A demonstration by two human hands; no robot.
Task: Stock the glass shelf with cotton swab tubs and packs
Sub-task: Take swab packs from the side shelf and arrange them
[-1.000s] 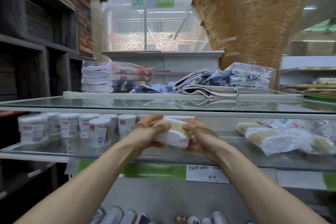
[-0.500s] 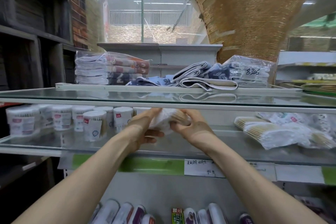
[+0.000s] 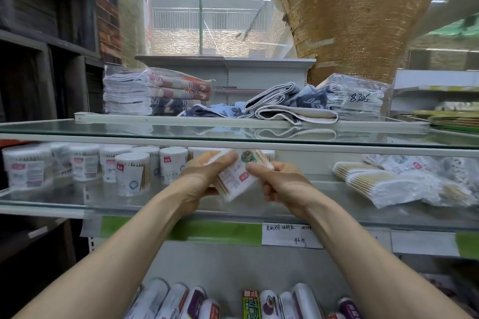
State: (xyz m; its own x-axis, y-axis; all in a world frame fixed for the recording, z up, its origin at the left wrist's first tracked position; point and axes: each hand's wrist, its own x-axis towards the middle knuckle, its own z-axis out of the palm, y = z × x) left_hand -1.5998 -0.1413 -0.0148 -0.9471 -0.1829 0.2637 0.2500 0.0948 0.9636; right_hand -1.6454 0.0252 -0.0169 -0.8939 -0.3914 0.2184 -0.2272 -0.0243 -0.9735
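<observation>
Both hands hold one clear pack of cotton swabs [image 3: 236, 179] above the middle of the lower glass shelf [image 3: 64, 202]. My left hand [image 3: 204, 173] grips its left side with fingers curled over the top. My right hand [image 3: 280, 184] pinches its right end. The pack is tilted, its printed label facing me. Several white cotton swab tubs [image 3: 129, 173] stand on the shelf's left part. A heap of swab packs [image 3: 383, 186] lies on its right part.
An upper glass shelf [image 3: 233, 132] hangs just above my hands and carries folded towels [image 3: 155, 90] and wrapped cloths [image 3: 355, 98]. Below, a row of bottles and tubes [image 3: 181, 300] lies on a lower shelf. Dark wooden shelving [image 3: 39, 59] stands at the left.
The pack has been turned in my hands, so its label now faces me instead of the swab ends. Both hands stay over the middle of the shelf.
</observation>
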